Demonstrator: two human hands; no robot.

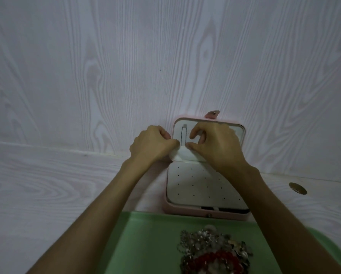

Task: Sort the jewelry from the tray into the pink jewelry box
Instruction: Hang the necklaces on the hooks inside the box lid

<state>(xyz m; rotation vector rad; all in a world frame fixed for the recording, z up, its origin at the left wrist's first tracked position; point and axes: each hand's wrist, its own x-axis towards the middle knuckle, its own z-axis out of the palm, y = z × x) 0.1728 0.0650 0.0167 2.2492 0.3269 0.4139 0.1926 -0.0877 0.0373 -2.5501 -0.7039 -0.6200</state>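
Observation:
The pink jewelry box (170,209) stands open against the wall, its lid (242,131) upright. A dark chain (183,138) hangs from a hook inside the lid. My left hand (149,146) pinches the edge of the white elastic pocket (180,156) at the lid's bottom. My right hand (213,144) has its fingers curled at the chain's lower end and the pocket edge. A white perforated panel (201,186) covers the box base. The green tray (146,244) sits in front, holding a heap of jewelry (213,252) with silver chains and red beads.
The white wood-grain table (57,190) meets a matching wall (126,66) right behind the box. A round cable hole (297,188) lies in the tabletop to the right. The lid's snap tab (213,114) sticks up above the box.

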